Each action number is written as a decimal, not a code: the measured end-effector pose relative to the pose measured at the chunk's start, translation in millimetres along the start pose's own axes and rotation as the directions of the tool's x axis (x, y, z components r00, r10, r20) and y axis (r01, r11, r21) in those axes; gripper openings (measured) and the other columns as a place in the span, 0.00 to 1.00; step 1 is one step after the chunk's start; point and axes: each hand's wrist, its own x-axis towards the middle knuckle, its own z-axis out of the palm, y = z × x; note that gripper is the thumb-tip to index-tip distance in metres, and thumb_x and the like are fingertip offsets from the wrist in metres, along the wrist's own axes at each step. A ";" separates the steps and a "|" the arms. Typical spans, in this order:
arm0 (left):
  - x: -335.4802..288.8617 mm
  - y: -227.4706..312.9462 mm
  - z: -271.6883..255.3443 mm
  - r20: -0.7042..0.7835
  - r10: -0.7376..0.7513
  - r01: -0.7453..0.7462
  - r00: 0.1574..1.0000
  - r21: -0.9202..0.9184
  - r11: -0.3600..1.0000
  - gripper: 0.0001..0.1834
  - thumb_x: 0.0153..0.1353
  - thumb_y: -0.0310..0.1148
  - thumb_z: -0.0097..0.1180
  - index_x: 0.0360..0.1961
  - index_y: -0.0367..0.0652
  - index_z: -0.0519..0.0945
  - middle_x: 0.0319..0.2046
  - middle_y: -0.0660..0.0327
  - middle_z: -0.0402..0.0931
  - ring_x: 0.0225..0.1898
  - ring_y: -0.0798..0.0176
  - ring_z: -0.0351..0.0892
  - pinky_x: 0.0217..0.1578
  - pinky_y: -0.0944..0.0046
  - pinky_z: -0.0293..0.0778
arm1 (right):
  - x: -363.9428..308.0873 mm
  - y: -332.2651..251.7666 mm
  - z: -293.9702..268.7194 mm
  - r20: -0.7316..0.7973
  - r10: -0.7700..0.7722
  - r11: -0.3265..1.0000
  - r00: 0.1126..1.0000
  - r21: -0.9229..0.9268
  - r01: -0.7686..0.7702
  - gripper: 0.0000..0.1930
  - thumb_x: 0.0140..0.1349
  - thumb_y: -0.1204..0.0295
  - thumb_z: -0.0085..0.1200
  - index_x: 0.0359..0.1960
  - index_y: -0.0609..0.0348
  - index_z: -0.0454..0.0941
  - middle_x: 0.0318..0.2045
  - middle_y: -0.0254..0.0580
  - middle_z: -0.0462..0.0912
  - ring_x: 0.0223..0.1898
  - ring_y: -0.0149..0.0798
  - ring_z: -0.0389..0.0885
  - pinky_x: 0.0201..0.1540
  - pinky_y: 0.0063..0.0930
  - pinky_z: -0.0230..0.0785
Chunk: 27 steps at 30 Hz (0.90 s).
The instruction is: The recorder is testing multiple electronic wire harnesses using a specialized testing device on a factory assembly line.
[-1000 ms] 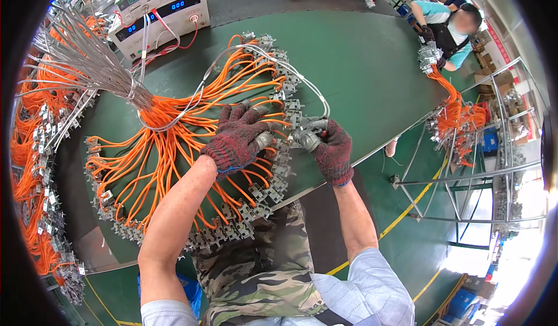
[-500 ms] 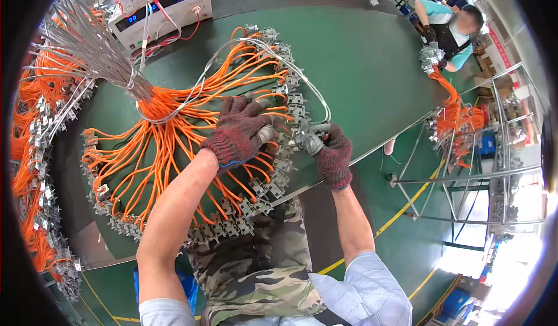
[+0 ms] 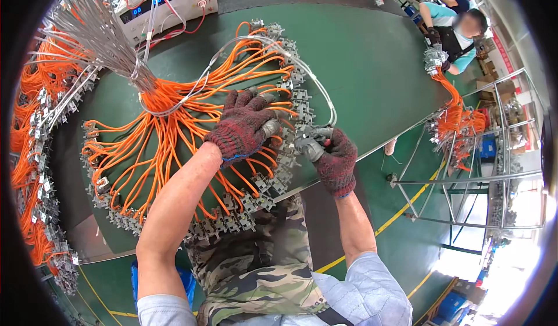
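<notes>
A bundle of orange cables (image 3: 157,96) fans out over the green tabletop, bound near grey wires (image 3: 110,47). Small grey metal connectors (image 3: 264,189) line the fan's outer edge. My left hand (image 3: 243,127), in a dark red knitted glove with grey fingertips, lies spread over the cables on the right side of the fan. Beside the connectors, my right hand (image 3: 332,162), gloved alike, pinches the end of a white test lead (image 3: 318,84). That lead loops over the fan's top. Fingers hide most of its tip, so whether it touches a connector cannot be told.
A bench instrument (image 3: 170,7) with lit displays and red and white leads stands at the back left. More orange cables (image 3: 35,169) with connectors hang along the left. A co-worker (image 3: 456,38) holds a similar bundle at the far right, near a metal rack (image 3: 465,180).
My right hand has turned slightly and its fingers have shifted around the lead's end. My left hand stays spread on the cables. The whole view has shifted a little.
</notes>
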 end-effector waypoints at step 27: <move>0.6 -5.1 6.2 0.015 -0.019 0.020 1.000 -0.060 0.998 0.24 0.71 0.53 0.53 0.63 0.61 0.85 0.71 0.59 0.74 0.76 0.42 0.63 0.75 0.32 0.48 | -42.7 -7.3 -5.2 -0.180 -0.001 0.979 0.984 -0.203 -0.036 0.15 0.58 0.65 0.77 0.43 0.60 0.90 0.31 0.30 0.87 0.31 0.23 0.75 0.35 0.22 0.74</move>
